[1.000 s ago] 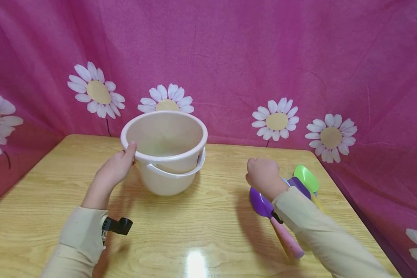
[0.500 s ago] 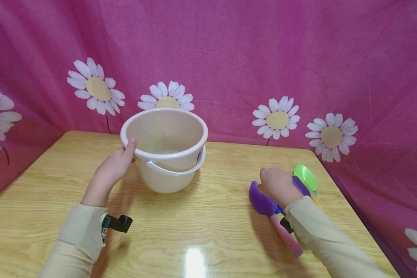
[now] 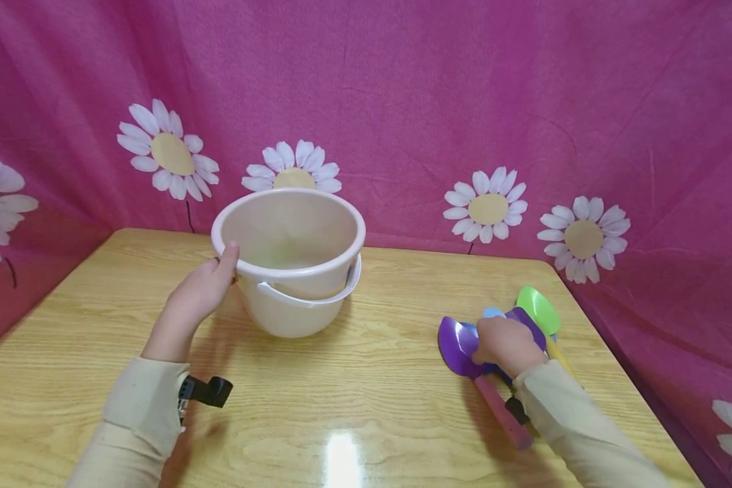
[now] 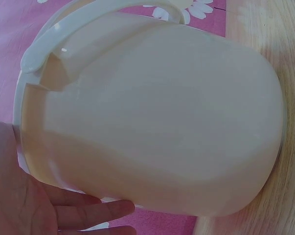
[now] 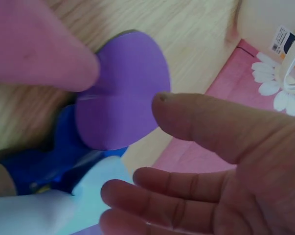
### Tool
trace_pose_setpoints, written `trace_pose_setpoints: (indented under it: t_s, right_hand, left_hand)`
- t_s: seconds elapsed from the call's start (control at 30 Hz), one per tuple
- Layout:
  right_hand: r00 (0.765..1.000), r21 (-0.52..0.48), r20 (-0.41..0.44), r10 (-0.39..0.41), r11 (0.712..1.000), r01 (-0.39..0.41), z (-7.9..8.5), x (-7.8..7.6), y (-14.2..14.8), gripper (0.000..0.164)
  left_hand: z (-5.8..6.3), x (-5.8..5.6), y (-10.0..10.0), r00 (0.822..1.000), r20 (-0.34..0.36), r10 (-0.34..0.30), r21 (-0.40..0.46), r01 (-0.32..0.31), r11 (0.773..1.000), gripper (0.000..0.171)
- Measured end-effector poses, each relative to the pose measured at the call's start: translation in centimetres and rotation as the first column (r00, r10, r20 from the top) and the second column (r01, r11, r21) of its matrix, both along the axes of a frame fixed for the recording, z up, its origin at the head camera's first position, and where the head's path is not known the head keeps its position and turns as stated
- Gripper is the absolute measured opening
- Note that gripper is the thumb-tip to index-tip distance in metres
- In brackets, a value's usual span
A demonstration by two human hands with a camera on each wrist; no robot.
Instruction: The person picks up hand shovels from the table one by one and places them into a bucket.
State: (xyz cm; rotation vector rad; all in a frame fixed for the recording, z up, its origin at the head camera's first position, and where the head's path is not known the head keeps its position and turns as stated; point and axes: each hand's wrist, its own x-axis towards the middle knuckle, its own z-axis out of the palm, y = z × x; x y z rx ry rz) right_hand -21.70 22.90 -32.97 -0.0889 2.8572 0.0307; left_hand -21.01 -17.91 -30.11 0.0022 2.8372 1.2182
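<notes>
With my left hand (image 3: 198, 291) I'm pinching the bucket (image 3: 289, 318) by its left rim (image 3: 217, 234), a vague greenish tint (image 3: 288, 254) showing inside, and by the purple scoop (image 3: 455, 346) at right, probably light, stiff, best gripped by its pink handle (image 3: 503, 413), I'm holding my right hand (image 3: 506, 342) with fingers apart.

One of the hands (image 5: 245, 176) just beside a purple scoop (image 5: 125, 93) and pale-blue scoop (image 5: 101, 188)

In the right wrist view, the edges cut off the blurred pink handle (image 5: 34, 49) and the bucket (image 5: 260, 19) — its label (image 5: 281, 40) too small to read.
</notes>
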Motion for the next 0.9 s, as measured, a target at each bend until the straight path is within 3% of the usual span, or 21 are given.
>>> trace_pose_setpoints:
  t_s: [0.2,0.67,0.9]
  right_hand:
    - [0.999,0.004,0.034,-0.025,1.000,0.025,-0.6,0.0,0.5,0.028]
    - [0.997,-0.021,0.051,0.059,0.998,-0.058,-1.4,0.2,0.8,0.013]
    - [0.995,-0.021,0.059,0.084,0.996,-0.082,-1.8,0.8,0.0,0.014]
  left_hand:
    - [0.0,0.0,0.0,1.000,-0.007,-0.001,0.004,0.001,1.000,0.086]
    - [0.2,0.0,0.1,1.000,-0.023,0.004,0.005,-0.004,1.000,0.086]
    - [0.2,-0.1,0.0,0.999,-0.032,0.004,0.013,-0.004,1.000,0.085]
